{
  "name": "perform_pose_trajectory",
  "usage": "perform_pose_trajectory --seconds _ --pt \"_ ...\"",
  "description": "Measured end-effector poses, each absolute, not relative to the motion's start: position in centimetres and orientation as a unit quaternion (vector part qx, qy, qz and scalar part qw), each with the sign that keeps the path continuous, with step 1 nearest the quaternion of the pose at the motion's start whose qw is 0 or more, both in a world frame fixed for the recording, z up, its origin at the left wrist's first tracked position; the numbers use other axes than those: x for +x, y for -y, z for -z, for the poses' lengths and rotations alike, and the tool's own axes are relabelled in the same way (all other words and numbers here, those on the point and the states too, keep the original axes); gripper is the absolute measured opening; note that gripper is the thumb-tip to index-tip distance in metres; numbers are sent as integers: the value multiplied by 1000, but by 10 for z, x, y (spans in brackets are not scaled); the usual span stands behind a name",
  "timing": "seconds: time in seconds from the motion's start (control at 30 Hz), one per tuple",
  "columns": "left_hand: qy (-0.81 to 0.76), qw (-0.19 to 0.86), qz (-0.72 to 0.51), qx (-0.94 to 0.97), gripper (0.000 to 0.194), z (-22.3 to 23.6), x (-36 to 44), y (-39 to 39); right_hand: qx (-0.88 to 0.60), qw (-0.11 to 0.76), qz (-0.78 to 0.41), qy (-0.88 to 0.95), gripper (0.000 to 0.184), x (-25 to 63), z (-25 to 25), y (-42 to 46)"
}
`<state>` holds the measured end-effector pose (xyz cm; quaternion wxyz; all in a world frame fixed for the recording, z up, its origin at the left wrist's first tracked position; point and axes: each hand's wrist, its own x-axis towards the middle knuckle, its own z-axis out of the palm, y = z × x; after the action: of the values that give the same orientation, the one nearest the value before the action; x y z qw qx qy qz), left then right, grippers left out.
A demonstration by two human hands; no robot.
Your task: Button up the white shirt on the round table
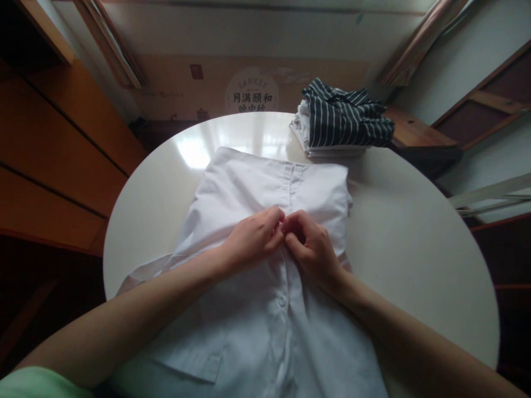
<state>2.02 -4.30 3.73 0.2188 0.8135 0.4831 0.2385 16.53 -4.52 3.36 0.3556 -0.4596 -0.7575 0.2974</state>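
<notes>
A white button-front garment (244, 182), which looks like a shirt or coat, lies spread on the round table, its lower part running toward me. My left hand (259, 235) pinches the front placket near the middle of the cloth. Close against it, my right hand (309, 240) also has its thumb and fingers closed on the placket edge. What sits between the fingertips is hidden. Below the hands a white button (282, 302) shows on the placket. A pocket flap (207, 365) lies at the lower left.
The white round table (423, 249) has a glossy top. At its far right edge sits a stack of folded white clothes (302, 124) with a black-and-white striped garment (348, 119) on top. Wooden cabinets (62, 155) stand left; a wooden stool or bench (418, 130) stands behind right.
</notes>
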Motion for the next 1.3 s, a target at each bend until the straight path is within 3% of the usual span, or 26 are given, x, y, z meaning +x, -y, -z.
perform_pose_trajectory --seconds 0.23,0.5,0.7,0.87,1.13,1.3 --pt "-496 239 -238 800 11 -36 21 45 -447 351 -298 767 9 165 -34 46" --pt "-512 273 -304 756 34 -39 21 46 -443 333 -279 784 12 164 -32 45" --pt "-491 245 -307 778 12 -40 20 45 -441 311 -247 805 13 165 -30 45" --pt "-501 248 -311 768 8 -39 21 45 -442 313 -214 813 9 165 -31 47" --pt "-507 390 -347 686 9 -42 20 39 -474 336 -222 783 10 163 -33 48" --pt "-486 454 -381 642 26 -36 20 37 -495 334 -241 765 10 163 -32 48"
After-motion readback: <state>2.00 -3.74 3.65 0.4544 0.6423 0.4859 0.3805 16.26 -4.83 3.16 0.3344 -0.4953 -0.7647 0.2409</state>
